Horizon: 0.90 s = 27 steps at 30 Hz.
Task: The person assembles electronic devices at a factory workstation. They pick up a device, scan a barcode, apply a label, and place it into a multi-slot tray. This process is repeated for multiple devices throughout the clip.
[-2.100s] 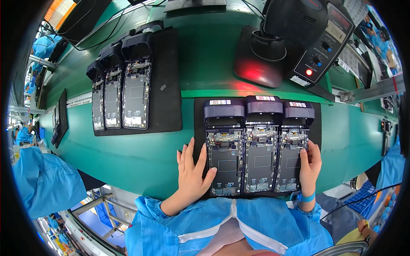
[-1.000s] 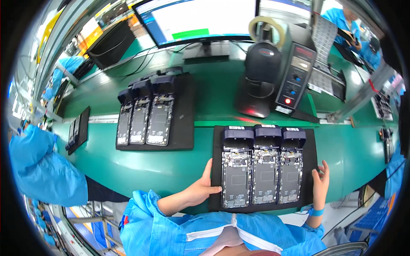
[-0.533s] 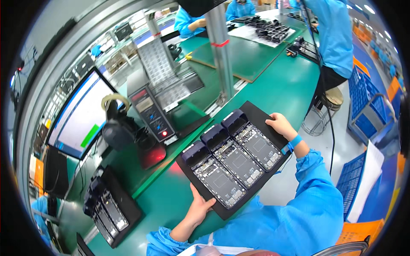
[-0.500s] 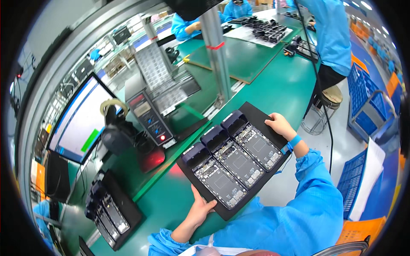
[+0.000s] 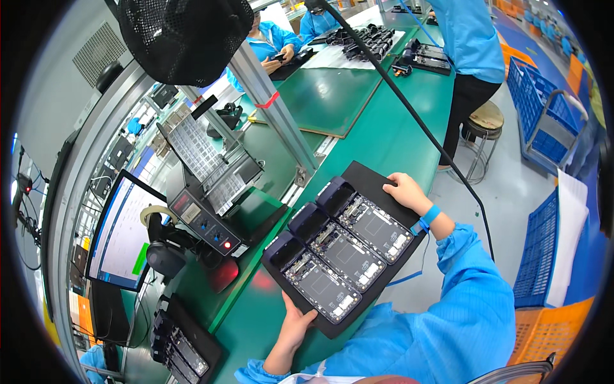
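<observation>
I hold a black tray [image 5: 374, 182] with both hands, lifted over the front edge of the green bench. Three open phone bodies [image 5: 345, 249] lie in it side by side, each in a black fixture, circuit boards showing. My left hand [image 5: 295, 324] grips the tray's near left edge. My right hand [image 5: 407, 191] grips its far right edge; a blue wrist strap sits on that wrist. Both sleeves are light blue.
A second black tray with phone bodies [image 5: 182, 345] lies at the lower left on the green bench [image 5: 377, 128]. A control box with a red light [image 5: 204, 221], a monitor [image 5: 121, 233] and a metal post [image 5: 272, 109] stand behind. A person [image 5: 470, 57] stands by a stool; blue crates [image 5: 543, 109] are at right.
The tray has come up off the bench, and I have turned to the right with it. The view swung from the bench in front to the aisle and the far workstations.
</observation>
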Motion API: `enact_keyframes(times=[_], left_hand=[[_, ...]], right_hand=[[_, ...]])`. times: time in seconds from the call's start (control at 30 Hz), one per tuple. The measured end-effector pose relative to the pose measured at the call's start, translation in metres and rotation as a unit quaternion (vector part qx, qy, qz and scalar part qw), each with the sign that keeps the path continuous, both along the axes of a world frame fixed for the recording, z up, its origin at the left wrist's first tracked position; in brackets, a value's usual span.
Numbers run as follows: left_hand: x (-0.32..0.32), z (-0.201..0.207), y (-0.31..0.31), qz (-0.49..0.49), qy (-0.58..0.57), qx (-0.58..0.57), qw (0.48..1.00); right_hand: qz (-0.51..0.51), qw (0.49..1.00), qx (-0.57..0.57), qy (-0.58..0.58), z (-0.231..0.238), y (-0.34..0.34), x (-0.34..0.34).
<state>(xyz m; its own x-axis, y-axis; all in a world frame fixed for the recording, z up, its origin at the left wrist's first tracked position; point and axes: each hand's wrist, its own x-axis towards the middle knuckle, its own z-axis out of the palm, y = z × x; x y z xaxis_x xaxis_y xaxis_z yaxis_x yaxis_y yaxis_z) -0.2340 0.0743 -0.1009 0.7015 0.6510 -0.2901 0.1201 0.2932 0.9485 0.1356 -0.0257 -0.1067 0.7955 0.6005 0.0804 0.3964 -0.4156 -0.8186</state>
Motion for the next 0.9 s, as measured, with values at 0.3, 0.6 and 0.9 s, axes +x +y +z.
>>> enact_keyframes(times=[0.3,0.6,0.9], left_hand=[[-0.067,0.135,-0.011,0.106,-0.140,0.818,0.548],[-0.134,0.151,-0.050,-0.316,-0.715,0.480,0.398],[-0.142,0.133,-0.049,-0.398,-0.746,0.261,0.465]], right_hand=[[-0.020,1.000,0.007,0.005,-0.001,0.004,-0.002],[-0.028,0.999,-0.023,-0.019,-0.011,0.002,0.004],[-0.035,0.999,-0.001,-0.026,-0.020,0.004,0.008]])
